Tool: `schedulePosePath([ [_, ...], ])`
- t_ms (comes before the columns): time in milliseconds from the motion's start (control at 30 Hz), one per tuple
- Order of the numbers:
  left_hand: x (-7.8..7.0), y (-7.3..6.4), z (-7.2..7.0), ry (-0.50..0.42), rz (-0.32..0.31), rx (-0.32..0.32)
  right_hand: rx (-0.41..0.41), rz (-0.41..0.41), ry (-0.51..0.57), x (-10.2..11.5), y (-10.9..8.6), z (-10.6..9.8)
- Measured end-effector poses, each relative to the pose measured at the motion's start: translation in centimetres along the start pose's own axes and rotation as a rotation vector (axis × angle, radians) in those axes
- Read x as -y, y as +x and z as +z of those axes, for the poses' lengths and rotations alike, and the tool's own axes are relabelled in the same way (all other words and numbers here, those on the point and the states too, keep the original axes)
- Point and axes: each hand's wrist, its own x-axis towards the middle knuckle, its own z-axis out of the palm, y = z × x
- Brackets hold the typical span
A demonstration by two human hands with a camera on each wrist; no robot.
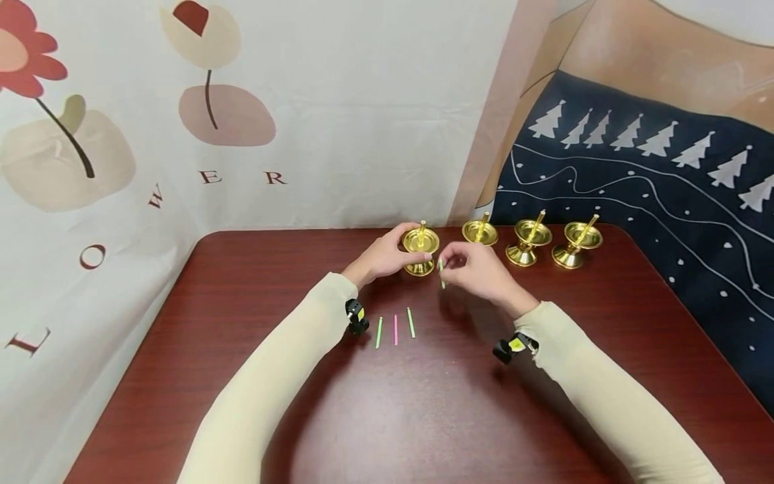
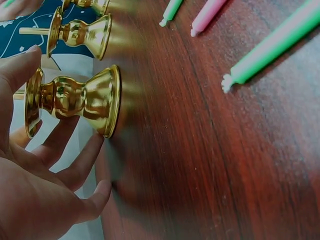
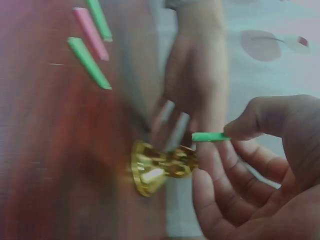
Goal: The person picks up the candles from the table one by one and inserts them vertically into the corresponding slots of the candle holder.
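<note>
At the back of the table, my left hand (image 1: 382, 257) holds a gold candle holder (image 1: 420, 267) between thumb and fingers. The holder stands upright, with a thin gold tube rising from its dish. Just to its right, my right hand (image 1: 480, 272) pinches a slim green candle (image 3: 210, 136) between thumb and fingertips, apart from the holder. In front of the hands lie a green candle (image 1: 379, 333), a pink candle (image 1: 396, 330) and another green candle (image 1: 411, 323), side by side with small gaps.
Three more gold holders stand in a row to the right: one holder (image 1: 480, 232) partly behind my right hand, then a second holder (image 1: 523, 254) and a third holder (image 1: 568, 257). Printed cloth (image 1: 363, 134) hangs behind the back edge of the brown table (image 1: 423, 417).
</note>
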Motion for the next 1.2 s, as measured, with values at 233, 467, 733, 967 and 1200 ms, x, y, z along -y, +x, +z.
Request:
schedulePosePath([
  [233,0.2,-0.2,-0.1,0.003,-0.020,0.016,-0.167,-0.034,0.056,1.3,2.8,-1.1],
  [467,0.3,-0.2,-0.2,0.008,-0.036,0.023,-0.303,-0.119,0.126,2.0,5.0,-0.9],
  [733,0.3,-0.3,-0.2,-0.002,-0.035,0.022,-0.338,-0.129,0.086,2.4,6.1,-0.6],
  [967,0.2,-0.5,-0.2,0.000,-0.038,0.022,-0.331,-0.122,0.070,2.2,6.3,-0.4],
  [1200,0.3,-0.5,-0.2,-0.004,-0.034,0.021,-0.325,-0.185,-0.004,2.3,6.4,-0.3],
])
